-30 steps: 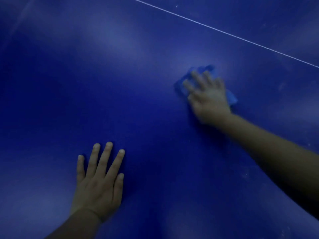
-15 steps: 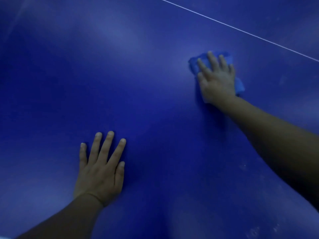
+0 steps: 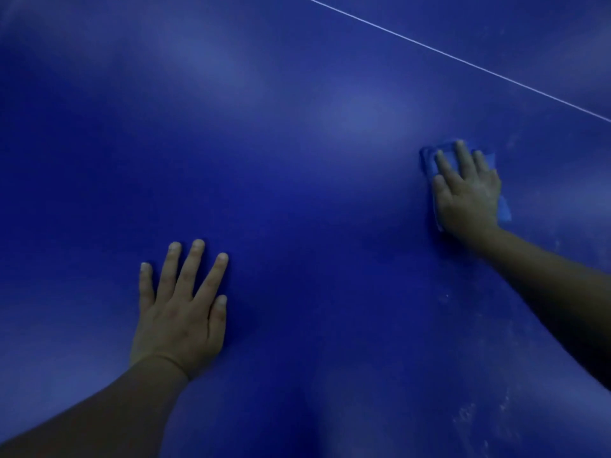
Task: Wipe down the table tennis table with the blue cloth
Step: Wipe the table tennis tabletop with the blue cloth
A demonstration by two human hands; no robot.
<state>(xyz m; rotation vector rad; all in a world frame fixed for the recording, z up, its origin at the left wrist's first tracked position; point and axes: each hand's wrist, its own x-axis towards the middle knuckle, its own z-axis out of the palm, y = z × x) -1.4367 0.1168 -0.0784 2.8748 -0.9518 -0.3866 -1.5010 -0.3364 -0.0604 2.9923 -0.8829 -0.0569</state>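
Nearest the camera, pale dusty smears (image 3: 476, 414) mark the dark blue table tennis worktop (image 3: 297, 200) on the near side of the right forearm. The left hand (image 3: 180, 312) lies palm-down on the worktop, well apart from the blue cloth (image 3: 429, 158) and nearer the camera than it — its fingers are straight and slightly spread, the thumb tucked alongside, and it has hold of nothing.

Farther out, the right hand (image 3: 468, 193) rests flat on top of the blue cloth, fingers extended and pressing it against the worktop rather than curling round it. The cloth shows as a lighter blue edge beyond the fingertips and on both sides of the hand; most of it is hidden beneath the palm.

Beyond the cloth, soft patches of reflected light sit on the surface, and a thin white line (image 3: 463, 61) runs diagonally across the far part of the worktop — well clear of the cloth.
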